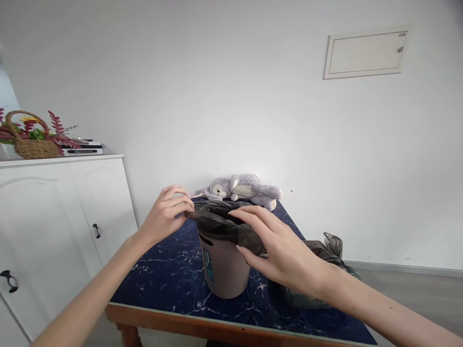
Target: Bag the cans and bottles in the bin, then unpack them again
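Note:
A taupe bin [227,270] stands upright on the blue marbled table, with a teal label and a slot near its rim. A dark, thin trash bag [213,222] lines its mouth and stands up loosely above the rim. My left hand [169,212] pinches the bag's edge at the left of the mouth; its fingertips are partly hidden. My right hand [277,243] curves over the bag's right side, fingers at the opening and thumb outside, with the plastic between them. Inside the bin, nothing can be made out.
A filled dark plastic bag [307,299] lies on the table [159,284] at the right, partly behind my forearm. A grey plush toy [242,187] lies at the far edge, by the wall. Left stands a white cabinet [39,207] with a flower basket [38,148] on top.

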Tool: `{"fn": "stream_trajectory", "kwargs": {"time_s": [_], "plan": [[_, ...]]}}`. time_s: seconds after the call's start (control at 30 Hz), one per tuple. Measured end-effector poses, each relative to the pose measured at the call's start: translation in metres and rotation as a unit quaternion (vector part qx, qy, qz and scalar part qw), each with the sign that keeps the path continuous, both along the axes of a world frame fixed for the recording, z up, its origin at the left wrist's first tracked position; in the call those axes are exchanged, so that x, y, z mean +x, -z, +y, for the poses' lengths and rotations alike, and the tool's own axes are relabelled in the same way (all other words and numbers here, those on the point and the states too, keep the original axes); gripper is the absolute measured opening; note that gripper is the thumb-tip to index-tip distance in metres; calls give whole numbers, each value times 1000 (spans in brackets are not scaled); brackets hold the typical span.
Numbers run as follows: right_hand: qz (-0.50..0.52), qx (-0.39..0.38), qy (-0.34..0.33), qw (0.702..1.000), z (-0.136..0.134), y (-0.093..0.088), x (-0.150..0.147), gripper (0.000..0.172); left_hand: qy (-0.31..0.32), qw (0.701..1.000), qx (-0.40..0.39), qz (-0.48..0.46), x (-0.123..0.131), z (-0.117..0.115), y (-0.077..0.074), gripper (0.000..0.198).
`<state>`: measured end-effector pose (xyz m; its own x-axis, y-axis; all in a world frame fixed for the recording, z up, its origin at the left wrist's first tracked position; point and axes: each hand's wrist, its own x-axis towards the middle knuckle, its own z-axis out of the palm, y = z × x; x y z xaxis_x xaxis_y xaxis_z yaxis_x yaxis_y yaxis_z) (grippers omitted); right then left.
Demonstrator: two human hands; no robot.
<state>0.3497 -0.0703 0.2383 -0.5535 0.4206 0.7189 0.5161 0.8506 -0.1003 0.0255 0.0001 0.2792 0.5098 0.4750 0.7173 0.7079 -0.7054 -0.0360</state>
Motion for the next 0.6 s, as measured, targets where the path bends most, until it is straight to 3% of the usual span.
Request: {"fn": "stream_trajectory", "kwargs": {"time_s": [0.07, 0.13, 0.37, 0.5, 0.6], "plan": [[2, -5, 69, 998, 8, 17, 9, 66, -18, 1000, 11, -5, -17, -3, 8, 22], [-9, -9, 94, 996, 13, 31, 14, 57, -28, 1000, -5, -1, -29, -4, 17, 22], [-169, 93, 40, 980, 10, 65, -1, 24, -80, 995, -55, -6, -45, 17, 53, 20], [-258, -7, -3, 966, 12, 69, -2, 15, -116, 980, -162, -7, -50, 30, 68, 24], [-209, -102, -74, 970, 3, 51, 5, 13, -126, 956, -256, -75, -50, 28, 68, 37]]}}
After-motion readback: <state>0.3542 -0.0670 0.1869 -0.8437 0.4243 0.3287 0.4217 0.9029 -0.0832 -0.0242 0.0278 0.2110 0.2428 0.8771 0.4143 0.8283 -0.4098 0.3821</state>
